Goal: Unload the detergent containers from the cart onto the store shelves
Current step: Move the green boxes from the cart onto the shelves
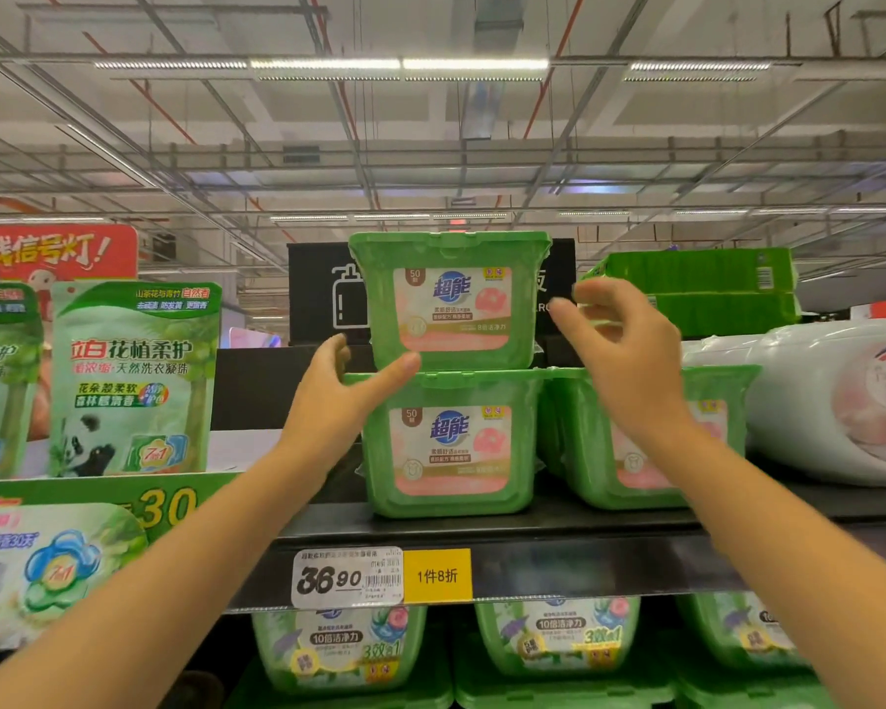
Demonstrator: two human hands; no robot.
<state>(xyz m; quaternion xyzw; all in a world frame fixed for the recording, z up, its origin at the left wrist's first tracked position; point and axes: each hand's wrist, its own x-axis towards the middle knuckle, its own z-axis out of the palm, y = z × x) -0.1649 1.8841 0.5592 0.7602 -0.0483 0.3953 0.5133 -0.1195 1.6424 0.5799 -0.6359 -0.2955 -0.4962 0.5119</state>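
**Top tub stacked, both hands at its sides**

We saw one green detergent tub (451,309) standing upright on the lid of a matching lower tub (448,447), both on the dark top shelf (584,565). A neighbouring tub (579,452) sat just beside the lower one, partly hidden by the right forearm.

The left hand (333,396) was at the top tub's lower left corner. It was spread wide, with its fingers up along the tub's left side and its thumb (400,365) stretched out to the seam where the two tubs met.

The right hand (625,350) was raised just beside the top tub's right side, its fingers loosely bent and gripping nothing. That hand was blurred, so we could not tell whether its fingertips touched the tub wall.

On the shelf edge below we noted a white price tag (347,577) beside a yellow label (437,575). Green pouches (134,376) stood to the left, and a large white jug (840,401) lay to the right, with green cartons (696,289) stacked behind it. More tubs (338,647) filled the shelf beneath.
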